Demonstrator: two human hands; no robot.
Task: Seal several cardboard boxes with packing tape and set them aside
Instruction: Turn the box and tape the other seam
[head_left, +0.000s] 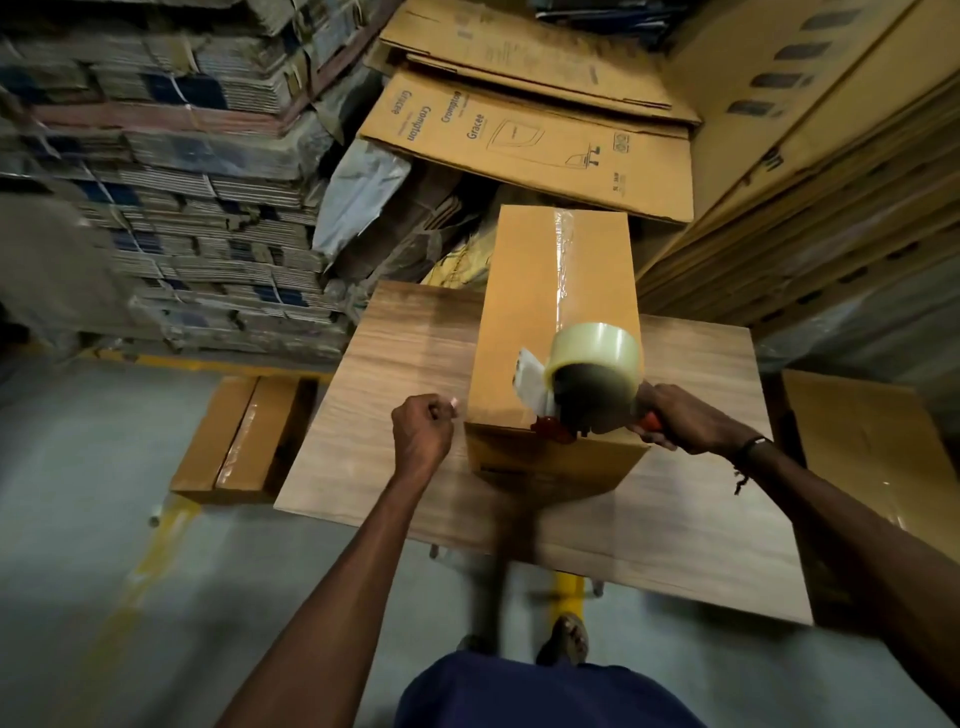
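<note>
A long cardboard box (524, 312) lies lengthwise on a wooden table (395, 353). A strip of clear tape runs down its top seam from the far end. My right hand (685, 421) grips the red handle of a tape dispenser (587, 379) with a clear tape roll, which sits at the box's near top edge. My left hand (422, 434) is curled just left of the box's near corner, above the table, and seems to hold nothing. A taped box (236, 441) lies on the floor to the left of the table.
Flattened printed cartons (530, 135) lean behind the table. Bundled flat cardboard (171, 197) is stacked high at the left, and more flat cartons (810, 171) are stacked at the right. Another cardboard sheet (872, 457) lies right of the table. The grey floor (104, 571) spreads at the lower left.
</note>
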